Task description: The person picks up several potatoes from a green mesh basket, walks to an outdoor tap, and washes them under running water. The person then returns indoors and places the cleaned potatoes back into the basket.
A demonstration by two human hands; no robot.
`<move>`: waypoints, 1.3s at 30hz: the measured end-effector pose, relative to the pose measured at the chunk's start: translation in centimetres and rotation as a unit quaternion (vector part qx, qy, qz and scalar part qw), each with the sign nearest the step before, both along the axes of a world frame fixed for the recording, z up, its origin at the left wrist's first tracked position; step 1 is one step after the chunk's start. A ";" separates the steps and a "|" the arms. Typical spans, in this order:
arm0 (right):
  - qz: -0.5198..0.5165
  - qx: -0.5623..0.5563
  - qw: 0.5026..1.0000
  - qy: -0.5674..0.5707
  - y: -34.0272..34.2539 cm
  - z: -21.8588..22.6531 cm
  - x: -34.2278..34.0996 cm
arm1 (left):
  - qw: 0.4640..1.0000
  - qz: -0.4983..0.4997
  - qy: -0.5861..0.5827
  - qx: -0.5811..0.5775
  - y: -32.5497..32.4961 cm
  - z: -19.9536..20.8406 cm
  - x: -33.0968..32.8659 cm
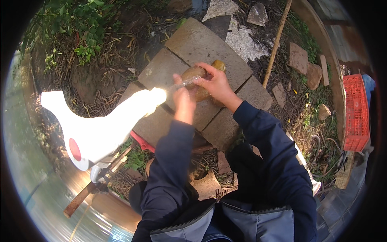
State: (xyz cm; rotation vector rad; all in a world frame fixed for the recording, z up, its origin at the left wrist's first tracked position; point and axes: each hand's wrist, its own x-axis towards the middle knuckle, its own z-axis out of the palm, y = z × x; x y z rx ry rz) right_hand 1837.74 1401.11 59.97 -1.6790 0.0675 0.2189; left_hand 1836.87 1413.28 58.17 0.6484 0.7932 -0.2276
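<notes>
Under a stream of water is a rounded, elongated brown-yellow object, wet and shiny, its yellower end showing beyond my fingers. I cannot make out its exact kind. My right hand is closed over it from the right, thumb and fingers bent round its side. My left hand is at its near left side, beside the water, slightly smeared by motion; most of its fingers are hidden. The water comes from the bright spout of a white tap with a red oval mark, left of my left hand.
Grey paving slabs lie beneath my hands. A red pipe is by the tap. Stones, a long wooden stick and a red plastic crate are on the right. Leafy plants grow at the far left.
</notes>
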 end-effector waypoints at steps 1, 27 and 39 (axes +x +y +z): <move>-0.022 0.032 0.999 0.029 0.0 0.1 0.1 | 0.998 -0.022 -0.051 -0.005 0.0 -0.3 -0.1; 0.029 -0.098 0.994 -0.045 -0.3 0.5 -1.9 | 0.988 -0.024 -0.025 -0.148 0.4 -2.9 0.2; 0.040 -0.183 0.972 -0.145 -0.6 0.5 -2.5 | 0.966 -0.027 -0.153 -0.208 -0.5 -1.7 -0.9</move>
